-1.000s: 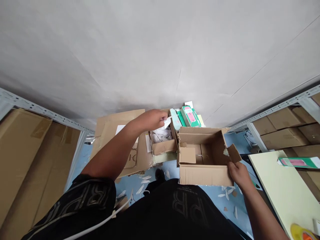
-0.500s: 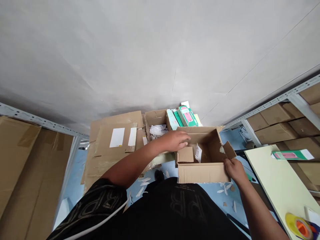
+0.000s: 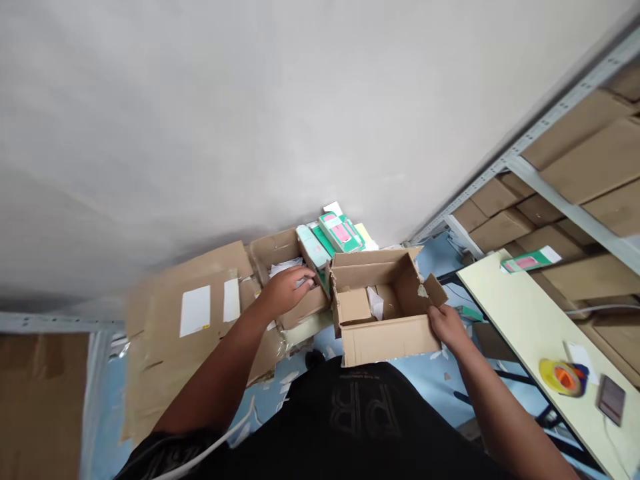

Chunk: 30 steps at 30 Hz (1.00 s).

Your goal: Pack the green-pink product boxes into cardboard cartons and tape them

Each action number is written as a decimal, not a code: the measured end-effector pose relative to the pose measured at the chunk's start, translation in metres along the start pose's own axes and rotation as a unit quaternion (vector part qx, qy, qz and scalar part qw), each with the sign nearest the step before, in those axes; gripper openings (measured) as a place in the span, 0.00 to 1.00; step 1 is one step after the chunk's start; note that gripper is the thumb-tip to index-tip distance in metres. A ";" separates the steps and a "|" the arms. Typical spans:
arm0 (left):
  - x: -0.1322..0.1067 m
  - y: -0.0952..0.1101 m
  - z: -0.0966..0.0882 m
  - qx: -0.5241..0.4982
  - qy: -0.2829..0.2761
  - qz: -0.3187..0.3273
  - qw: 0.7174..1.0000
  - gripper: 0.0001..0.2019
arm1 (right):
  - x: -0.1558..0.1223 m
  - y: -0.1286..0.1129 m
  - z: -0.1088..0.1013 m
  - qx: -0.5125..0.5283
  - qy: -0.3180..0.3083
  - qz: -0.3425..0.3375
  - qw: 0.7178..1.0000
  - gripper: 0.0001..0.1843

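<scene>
My right hand (image 3: 447,327) grips the right front corner of an open cardboard box (image 3: 393,340), its fingers closed on the flap edge. Inside that box a crumpled white paper (image 3: 375,303) lies beside a cardboard flap. Over a smaller open cardboard box (image 3: 273,248) to the left hangs my left hand (image 3: 287,290), its fingers loosely bent and apart, with nothing visible between them. White papers (image 3: 285,267) lie in this smaller box, partly hidden by the hand.
Green and pink packages (image 3: 340,230) are piled behind the boxes, against the wall. Flattened cardboard (image 3: 165,360) lies at left. On the right, a pale table (image 3: 505,313) carries a tape roll (image 3: 563,379), a phone (image 3: 611,400) and a green package (image 3: 531,260). Shelves (image 3: 540,177) hold cartons.
My left hand has moved left, from over the larger box to over the smaller one. The view has turned to the right. My right hand keeps its grip on the box corner.
</scene>
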State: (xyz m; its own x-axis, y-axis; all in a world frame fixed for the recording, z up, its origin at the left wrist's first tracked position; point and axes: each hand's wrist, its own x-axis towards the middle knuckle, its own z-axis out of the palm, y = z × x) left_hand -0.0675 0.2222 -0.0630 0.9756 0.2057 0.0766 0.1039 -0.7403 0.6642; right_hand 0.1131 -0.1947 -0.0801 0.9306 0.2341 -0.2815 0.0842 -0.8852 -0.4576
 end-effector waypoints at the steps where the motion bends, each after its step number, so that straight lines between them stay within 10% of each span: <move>1: 0.000 0.002 0.000 0.006 -0.002 0.003 1.000 0.16 | -0.002 0.005 -0.002 0.016 0.007 0.011 1.000 0.20; 10: 0.039 0.061 0.038 0.054 -0.024 0.056 0.997 0.16 | 0.014 0.110 -0.051 0.131 0.116 0.138 0.975 0.17; 22: 0.157 0.226 0.231 0.119 -0.208 0.148 0.959 0.16 | 0.087 0.356 -0.142 0.089 0.182 0.269 0.942 0.27; 30: 0.233 0.289 0.304 0.108 -0.326 0.195 0.919 0.15 | 0.114 0.435 -0.158 0.154 0.231 0.332 0.902 0.23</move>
State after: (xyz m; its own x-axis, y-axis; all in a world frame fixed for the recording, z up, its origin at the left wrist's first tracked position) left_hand 0.2483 -0.1382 -0.0793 0.8477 -0.4778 -0.2306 -0.3119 -0.8004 0.5120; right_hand 0.3126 -0.6168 -0.1779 0.7946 -0.5614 -0.2314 -0.5829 -0.5984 -0.5497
